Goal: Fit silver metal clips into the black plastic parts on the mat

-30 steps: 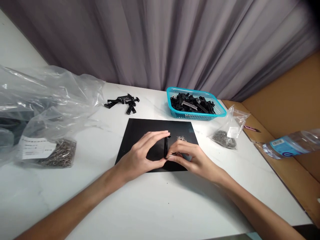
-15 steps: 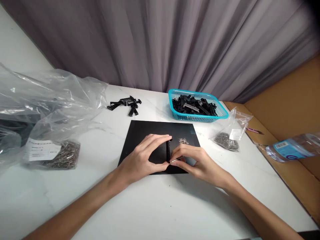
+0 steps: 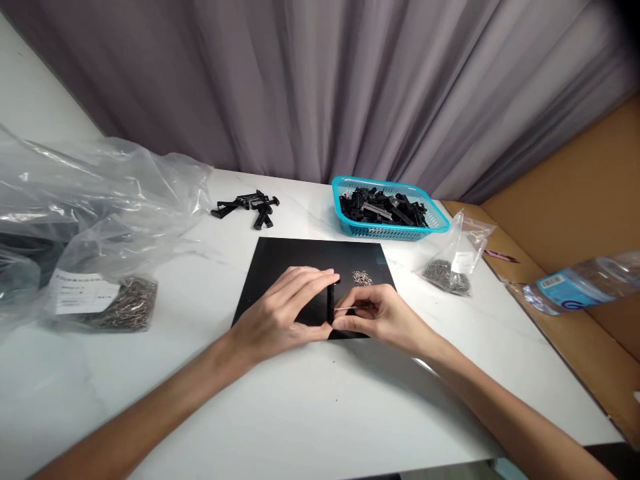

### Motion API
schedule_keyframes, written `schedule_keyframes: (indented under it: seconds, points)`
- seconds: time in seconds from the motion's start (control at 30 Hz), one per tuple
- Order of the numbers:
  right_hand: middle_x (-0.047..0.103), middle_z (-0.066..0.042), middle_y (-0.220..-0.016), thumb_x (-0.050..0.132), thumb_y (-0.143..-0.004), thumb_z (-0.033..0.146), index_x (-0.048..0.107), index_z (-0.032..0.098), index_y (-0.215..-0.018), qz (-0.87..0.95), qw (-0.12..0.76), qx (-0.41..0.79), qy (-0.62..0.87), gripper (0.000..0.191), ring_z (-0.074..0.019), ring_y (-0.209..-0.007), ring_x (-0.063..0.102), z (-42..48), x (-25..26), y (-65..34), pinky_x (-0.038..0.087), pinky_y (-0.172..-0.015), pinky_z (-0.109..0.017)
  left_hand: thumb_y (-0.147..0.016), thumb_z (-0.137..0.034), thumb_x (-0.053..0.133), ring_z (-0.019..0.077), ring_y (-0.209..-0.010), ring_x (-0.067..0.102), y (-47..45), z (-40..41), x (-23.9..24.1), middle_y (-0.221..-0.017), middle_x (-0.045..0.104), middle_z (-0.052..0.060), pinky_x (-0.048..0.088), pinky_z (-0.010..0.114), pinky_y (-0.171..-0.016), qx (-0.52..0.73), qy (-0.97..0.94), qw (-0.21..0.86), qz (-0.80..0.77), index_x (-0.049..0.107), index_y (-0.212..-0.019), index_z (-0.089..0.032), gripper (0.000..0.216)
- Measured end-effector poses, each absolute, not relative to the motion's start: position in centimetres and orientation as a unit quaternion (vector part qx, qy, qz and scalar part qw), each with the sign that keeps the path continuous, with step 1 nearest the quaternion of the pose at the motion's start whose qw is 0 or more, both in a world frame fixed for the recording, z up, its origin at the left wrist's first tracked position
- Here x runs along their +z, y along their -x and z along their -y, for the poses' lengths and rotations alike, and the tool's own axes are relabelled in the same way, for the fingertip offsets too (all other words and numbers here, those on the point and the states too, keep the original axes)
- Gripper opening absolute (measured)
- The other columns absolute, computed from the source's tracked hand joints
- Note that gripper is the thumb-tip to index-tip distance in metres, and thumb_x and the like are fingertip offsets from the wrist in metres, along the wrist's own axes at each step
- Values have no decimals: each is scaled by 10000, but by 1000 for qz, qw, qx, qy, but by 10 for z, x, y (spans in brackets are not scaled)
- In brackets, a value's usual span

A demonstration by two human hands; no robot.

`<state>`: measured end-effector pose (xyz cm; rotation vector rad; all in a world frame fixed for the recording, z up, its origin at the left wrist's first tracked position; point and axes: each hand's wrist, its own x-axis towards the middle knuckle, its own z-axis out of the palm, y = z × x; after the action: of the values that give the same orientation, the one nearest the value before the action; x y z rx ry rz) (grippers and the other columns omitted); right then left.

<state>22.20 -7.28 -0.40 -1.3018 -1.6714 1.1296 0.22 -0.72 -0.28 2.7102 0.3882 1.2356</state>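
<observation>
My left hand [image 3: 280,307] grips a slim black plastic part [image 3: 331,303] by its two ends, thumb at the near end and fingers at the far end. The part is held over a black mat [image 3: 285,253]. From the right, my right hand [image 3: 385,317] holds a thin metal tool [image 3: 345,308] whose tip points at the part's side. Its thumb is close to the part's near end; whether it touches I cannot tell. Just beyond this hand lies a small pile of tiny shiny metal pieces [image 3: 362,278] on the mat.
Loose black plastic parts [image 3: 250,203] lie at the back left. A blue basket [image 3: 345,227] of similar parts stands at the back right. Clear bags of small metal pieces sit left [image 3: 133,303] and right [image 3: 445,275]. A plastic bottle [image 3: 575,283] lies at the right.
My right hand has turned the thin metal tool from slanting at the part's near end to lying level against its side, higher up. The whole view has shifted slightly.
</observation>
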Motion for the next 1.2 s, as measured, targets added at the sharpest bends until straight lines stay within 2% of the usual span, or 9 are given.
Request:
schedule_keyframes:
  seconds: [0.1, 0.2, 0.3, 0.37, 0.43, 0.57, 0.63, 0.8, 1.2]
  points:
    - [727, -28, -807, 818, -814, 555, 696, 185, -799, 640, 364, 446, 509, 389, -165, -728, 651, 71, -8, -219, 535, -682, -295, -846, -142, 748, 279, -1133, 720, -1, 6, -8, -1222, 743, 120, 608, 444, -1009, 397, -904, 81, -135, 542, -1418, -201, 610]
    - [654, 5, -774, 802, -835, 552, 631, 195, -768, 646, 374, 427, 510, 401, -152, -741, 610, 69, -4, -220, 516, -726, -293, -780, -197, 803, 263, -1100, 724, 0, 1, -14, -1236, 733, 92, 612, 410, -1000, 364, -892, 166, -211, 581, -1377, -218, 637]
    - [601, -8, -778, 591, -1008, 525, 582, 204, -722, 666, 417, 332, 522, 430, -158, -758, 578, 68, 3, -225, 491, -756, -313, -731, -251, 853, 237, -1035, 721, 2, -5, -15, -1197, 722, 72, 615, 376, -963, 346, -874, 229, -252, 613, -1358, -226, 672]
    - [640, -50, -890, 422, -1089, 480, 634, 204, -739, 684, 439, 256, 524, 493, -190, -900, 599, 68, 6, -228, 477, -877, -352, -734, -252, 860, 220, -1023, 705, 2, -7, -14, -1177, 710, 64, 607, 360, -960, 347, -867, 253, -253, 624, -1361, -233, 671]
    - [660, -68, -953, 350, -1111, 465, 709, 215, -816, 692, 448, 220, 521, 528, -209, -981, 601, 69, 7, -230, 463, -937, -373, -738, -248, 862, 209, -1021, 694, 1, -9, -13, -1169, 700, 60, 599, 355, -966, 351, -860, 274, -250, 630, -1363, -239, 667]
    - [632, -32, -741, 448, -1081, 501, 749, 201, -863, 660, 459, 316, 503, 478, -160, -685, 591, 74, 6, -227, 513, -692, -312, -751, -301, 875, 212, -1026, 684, 1, -8, -11, -1154, 685, 59, 596, 365, -960, 346, -853, 298, -254, 639, -1362, -253, 657]
    - [664, -30, -741, 561, -1040, 485, 754, 186, -844, 636, 481, 367, 480, 406, -142, -639, 603, 76, 6, -223, 524, -633, -285, -755, -325, 877, 211, -1015, 681, 1, -8, -9, -1136, 680, 58, 595, 360, -940, 343, -852, 297, -262, 644, -1356, -251, 649]
    - [713, -32, -771, 651, -1006, 400, 778, 176, -870, 606, 524, 388, 456, 292, -125, -635, 646, 77, 3, -219, 556, -629, -262, -745, -347, 883, 206, -980, 681, 2, -8, -6, -1068, 680, 44, 590, 355, -924, 344, -852, 291, -267, 663, -1333, -242, 637]
    - [764, -57, -770, 641, -1008, 395, 826, 167, -936, 606, 497, 443, 435, 303, -156, -647, 699, 78, 2, -215, 600, -659, -306, -650, -246, 891, 186, -845, 683, 1, -6, -5, -930, 704, 24, 585, 317, -795, 386, -838, 261, -284, 730, -1185, -188, 561]
